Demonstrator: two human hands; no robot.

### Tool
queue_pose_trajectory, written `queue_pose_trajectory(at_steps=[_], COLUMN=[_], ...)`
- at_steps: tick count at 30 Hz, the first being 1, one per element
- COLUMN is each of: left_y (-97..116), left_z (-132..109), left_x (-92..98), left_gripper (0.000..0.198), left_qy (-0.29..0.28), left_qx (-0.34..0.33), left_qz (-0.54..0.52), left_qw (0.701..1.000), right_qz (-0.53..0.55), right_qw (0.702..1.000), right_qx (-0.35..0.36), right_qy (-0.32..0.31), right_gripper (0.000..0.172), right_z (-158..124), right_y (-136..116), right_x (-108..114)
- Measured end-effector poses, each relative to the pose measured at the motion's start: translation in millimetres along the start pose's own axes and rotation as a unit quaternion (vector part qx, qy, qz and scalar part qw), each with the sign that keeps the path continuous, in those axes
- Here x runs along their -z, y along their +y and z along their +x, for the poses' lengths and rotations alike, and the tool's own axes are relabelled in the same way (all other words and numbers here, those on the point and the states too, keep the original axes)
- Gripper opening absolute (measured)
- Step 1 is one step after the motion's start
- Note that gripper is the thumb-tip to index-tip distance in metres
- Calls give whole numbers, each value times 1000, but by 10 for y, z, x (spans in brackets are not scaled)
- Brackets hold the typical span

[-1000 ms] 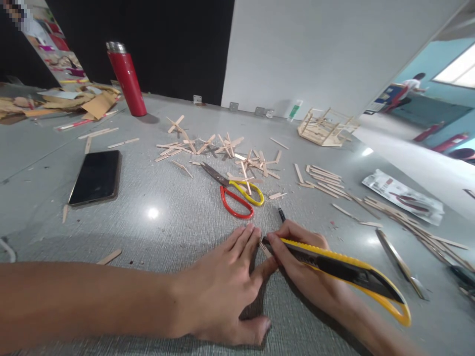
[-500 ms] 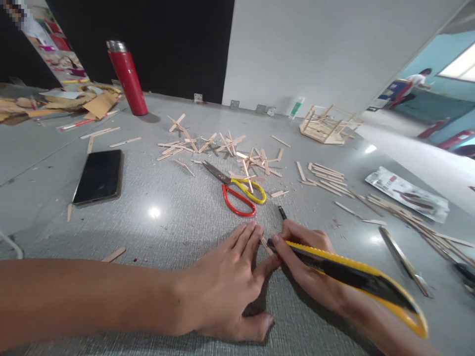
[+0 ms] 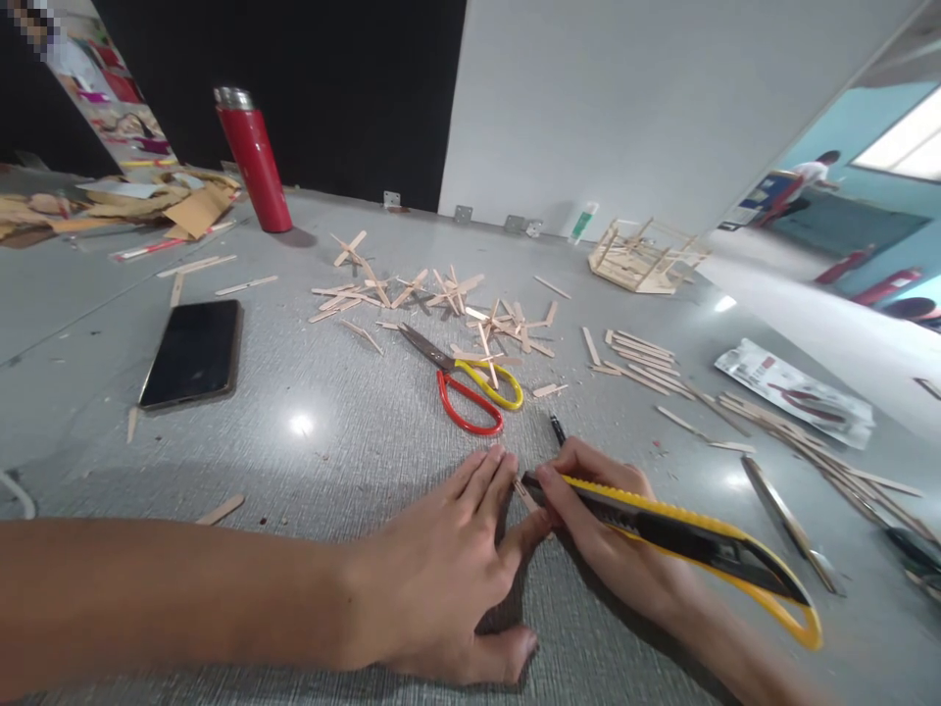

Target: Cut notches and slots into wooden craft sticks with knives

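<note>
A yellow and black utility knife (image 3: 676, 534) is gripped in my right hand (image 3: 595, 510), its tip end angled toward my left fingertips. Under that tip a small piece of wooden craft stick (image 3: 526, 495) lies on the table, partly covered by my fingers. My left hand (image 3: 456, 569) rests flat, fingers stretched, forefinger and middle fingers by the stick piece and thumb out to the side. Just beyond my right hand a black pen-like tip (image 3: 558, 429) pokes out, the rest hidden. Scissors (image 3: 470, 387) with red and yellow handles lie ahead of my left hand.
Loose craft sticks (image 3: 448, 294) are scattered at the middle back. A stick-built frame (image 3: 647, 260) stands back right. More sticks (image 3: 809, 431), a tweezers-like metal tool (image 3: 790, 525) and a white packet (image 3: 798, 392) lie right. A phone (image 3: 192, 353) and red bottle (image 3: 254, 162) are left.
The knife's rear end has swung a little left and its tip has shifted slightly toward my left fingers. My left hand stays pressed in place; the whole view has shifted slightly.
</note>
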State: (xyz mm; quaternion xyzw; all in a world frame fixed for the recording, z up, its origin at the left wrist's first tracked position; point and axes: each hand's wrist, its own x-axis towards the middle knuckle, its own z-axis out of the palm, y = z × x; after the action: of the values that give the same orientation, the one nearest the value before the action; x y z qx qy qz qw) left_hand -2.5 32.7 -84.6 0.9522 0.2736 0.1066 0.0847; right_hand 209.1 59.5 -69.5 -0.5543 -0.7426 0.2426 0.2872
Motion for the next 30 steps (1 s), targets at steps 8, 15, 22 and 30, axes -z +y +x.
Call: queue_pose_trajectory(at_steps=[8,15,22,30], left_y=[-7,-7,-2,2], left_z=[7,7,9,13], left_x=[-38,9,-7,29], left_gripper=[86,85,86,86], left_qy=[10,5,8,1], left_qx=[-9,-5,-1,6], left_qz=[11,9,16,7], left_qw=[1000,1000,1000,1000], right_qz=[-6,-12,-32,-41], right_qw=[1000,1000,999,999], right_qx=[-16,-9,18,17], right_qy=[5,11,-14,-27], right_gripper=[37,37,35,34], right_z=[13,0,11,-1], right_y=[2,20,-8,14], right_x=[-18,-61,-44,1])
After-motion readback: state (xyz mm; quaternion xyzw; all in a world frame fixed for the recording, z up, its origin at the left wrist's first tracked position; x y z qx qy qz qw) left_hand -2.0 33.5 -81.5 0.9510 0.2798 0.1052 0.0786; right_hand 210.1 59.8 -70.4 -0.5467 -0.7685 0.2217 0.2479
